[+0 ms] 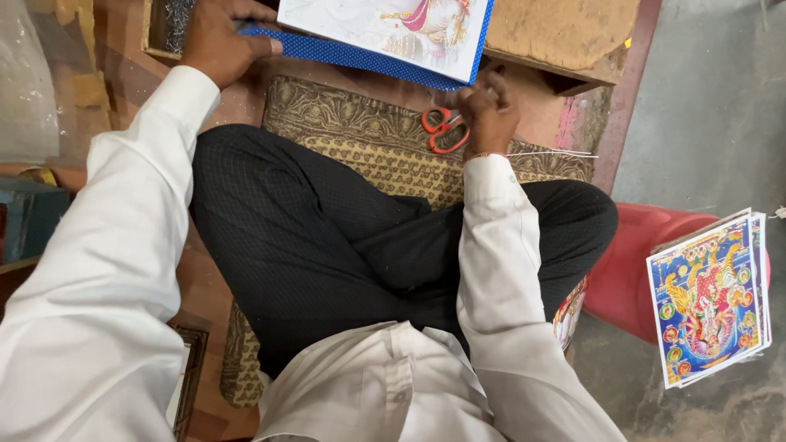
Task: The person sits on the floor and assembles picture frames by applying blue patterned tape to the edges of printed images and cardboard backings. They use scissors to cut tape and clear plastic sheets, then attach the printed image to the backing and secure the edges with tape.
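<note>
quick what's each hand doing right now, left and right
Left hand: laid flat, palm down, on the blue dotted border of the picture print.
Right hand: fingers curled at the print's lower edge; grip cannot be told.

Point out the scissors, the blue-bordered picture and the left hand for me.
orange-handled scissors (444, 129), head view, on the handle loops.
blue-bordered picture (385, 24), head view, on its printed face.
left hand (219, 42), head view, on the back of the hand pressing the picture's border.

Soft, even daylight, faint shadows, white sleeves nearly overexposed; edges perhaps slightly stretched, otherwise sharp.
</note>
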The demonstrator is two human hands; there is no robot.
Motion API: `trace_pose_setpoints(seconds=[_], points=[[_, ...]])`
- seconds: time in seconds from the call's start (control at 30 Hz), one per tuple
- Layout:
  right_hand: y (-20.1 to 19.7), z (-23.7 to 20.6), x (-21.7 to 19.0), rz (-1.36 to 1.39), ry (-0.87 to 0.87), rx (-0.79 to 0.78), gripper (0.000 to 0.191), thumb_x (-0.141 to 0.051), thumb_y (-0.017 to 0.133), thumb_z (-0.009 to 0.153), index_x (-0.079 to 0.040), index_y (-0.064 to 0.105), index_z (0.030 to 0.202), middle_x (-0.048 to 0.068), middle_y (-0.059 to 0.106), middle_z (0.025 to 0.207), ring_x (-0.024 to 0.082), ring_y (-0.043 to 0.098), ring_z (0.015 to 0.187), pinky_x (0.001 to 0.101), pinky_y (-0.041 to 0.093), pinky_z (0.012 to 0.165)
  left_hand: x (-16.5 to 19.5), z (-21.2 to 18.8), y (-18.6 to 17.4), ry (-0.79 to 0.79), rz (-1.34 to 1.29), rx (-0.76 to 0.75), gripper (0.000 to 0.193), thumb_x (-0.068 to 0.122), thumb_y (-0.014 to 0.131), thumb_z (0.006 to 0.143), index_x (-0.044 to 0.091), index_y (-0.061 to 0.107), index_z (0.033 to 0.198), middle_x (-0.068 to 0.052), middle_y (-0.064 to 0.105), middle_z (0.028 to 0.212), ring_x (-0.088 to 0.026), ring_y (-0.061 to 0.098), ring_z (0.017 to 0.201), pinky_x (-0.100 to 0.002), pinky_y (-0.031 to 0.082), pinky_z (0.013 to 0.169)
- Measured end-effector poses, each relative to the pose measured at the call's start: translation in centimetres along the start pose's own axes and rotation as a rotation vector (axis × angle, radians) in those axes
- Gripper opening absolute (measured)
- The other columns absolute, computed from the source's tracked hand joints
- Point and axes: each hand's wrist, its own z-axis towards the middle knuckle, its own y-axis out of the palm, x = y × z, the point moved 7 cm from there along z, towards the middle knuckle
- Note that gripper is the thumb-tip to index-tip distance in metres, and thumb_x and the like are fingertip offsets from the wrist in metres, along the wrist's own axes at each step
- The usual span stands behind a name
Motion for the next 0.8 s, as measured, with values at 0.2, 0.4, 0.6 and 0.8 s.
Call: trace_pose_setpoints(seconds=[0.2,0.4,0.6,0.8], points=[[1.2,-0.9,3.2,0.244,0.352,-0.068,0.029,0.001,0.065,0.093,0.0,0.061,0.122,0.013,0.074,0.108,0.028,0.075,0.1,0.0405,0.059,0.088,0.4,-0.1,-0.1,0.087,0.072,-0.002,0.043,0.01,0.091,0.082,0.005,0.077,0.123,-0.017,0.074,0.119,-0.031,0.071,0.111,-0.042,0.055,0.097],[0.6,-0.6,3.7,0.144,0.318,0.059,0.026,0.0,0.061,0.094,0.003,0.063,0.12,0.015,0.073,0.107,0.027,0.075,0.093,0.0368,0.062,0.081,0.7,0.1,-0.1,0.103,0.096,0.0,0.041,0.009,0.091,0.08,0.006,0.08,0.12,-0.016,0.072,0.113,-0.031,0.069,0.106,-0.042,0.055,0.093],[0.8,-0.8,-0.3,-0.099,-0.3,0.073,0.037,0.012,0.068,0.084,0.004,0.063,0.121,0.011,0.07,0.111,0.018,0.069,0.093,0.0294,0.058,0.078,1.3,0.2,-0.2,0.097,0.019,0.018,0.033,0.009,0.089,0.084,0.005,0.08,0.115,-0.011,0.075,0.112,-0.026,0.071,0.103,-0.038,0.054,0.095],[0.9,-0.1,-1.7,-0.223,-0.457,-0.013,0.025,0.014,0.072,0.085,0.006,0.072,0.108,0.011,0.074,0.1,0.017,0.071,0.09,0.0293,0.059,0.081,1.7,0.8,-0.1,0.103,-0.03,0.032,0.022,0.01,0.087,0.089,0.003,0.079,0.108,-0.011,0.077,0.102,-0.023,0.074,0.094,-0.035,0.056,0.086]])
